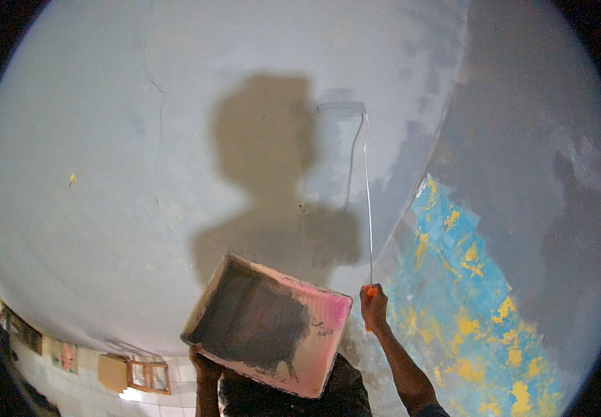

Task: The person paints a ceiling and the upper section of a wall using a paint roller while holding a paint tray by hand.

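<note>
Orange showed at the handle point(371, 292) of the paint roller point(368, 201), which your right hand point(375, 306) gripped with curled fingers. Its thin metal rod rose to the roller head point(342, 107), up at the grey wall point(92, 104) beside your shadow point(262, 139); whether it touched, you could not tell. Your left hand point(204, 363) grasped the pinkish paint tray point(323, 330) near its lower left corner, the tray tilted and smeared dark grey inside. Right of your right hand spread a blue-and-yellow patch point(446, 292).
</note>
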`<state>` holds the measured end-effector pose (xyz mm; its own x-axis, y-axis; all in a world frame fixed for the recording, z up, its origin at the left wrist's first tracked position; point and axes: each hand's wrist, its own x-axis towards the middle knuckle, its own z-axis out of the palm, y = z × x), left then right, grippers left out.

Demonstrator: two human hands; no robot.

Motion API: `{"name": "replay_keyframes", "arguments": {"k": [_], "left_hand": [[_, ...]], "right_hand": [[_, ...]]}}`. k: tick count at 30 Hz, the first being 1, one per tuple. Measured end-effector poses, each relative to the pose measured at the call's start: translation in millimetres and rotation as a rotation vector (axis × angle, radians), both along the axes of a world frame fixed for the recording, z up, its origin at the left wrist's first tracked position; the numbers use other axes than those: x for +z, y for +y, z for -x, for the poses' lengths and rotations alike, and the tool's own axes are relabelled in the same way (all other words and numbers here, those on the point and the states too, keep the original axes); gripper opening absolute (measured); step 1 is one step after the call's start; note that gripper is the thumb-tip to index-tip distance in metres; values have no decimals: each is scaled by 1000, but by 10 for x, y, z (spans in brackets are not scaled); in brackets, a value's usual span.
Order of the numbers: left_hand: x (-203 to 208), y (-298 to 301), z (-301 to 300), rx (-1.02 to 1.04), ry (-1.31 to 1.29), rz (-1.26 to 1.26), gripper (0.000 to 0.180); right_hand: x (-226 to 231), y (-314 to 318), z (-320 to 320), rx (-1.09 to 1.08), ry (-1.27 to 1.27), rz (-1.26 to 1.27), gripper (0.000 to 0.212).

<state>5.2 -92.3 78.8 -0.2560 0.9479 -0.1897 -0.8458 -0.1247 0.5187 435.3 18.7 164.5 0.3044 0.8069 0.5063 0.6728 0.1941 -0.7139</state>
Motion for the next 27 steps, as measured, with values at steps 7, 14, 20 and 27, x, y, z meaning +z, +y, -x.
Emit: {"name": "replay_keyframes", "arguments": {"k": [7,14,20,27], "left_hand": [[244,62,-59,-53,71,-93,62],[532,-20,-185,-92,42,-99,66],[563,11,-166,-117,-18,-68,64],[471,5,-131,-146,-75,-117,64]], "right_hand": [[1044,687,212,73,49,-189,17],[732,453,134,19,-81,-159,18],[729,285,35,10,-66,-80,18],[726,243,108,7,-85,-89,16]]}}
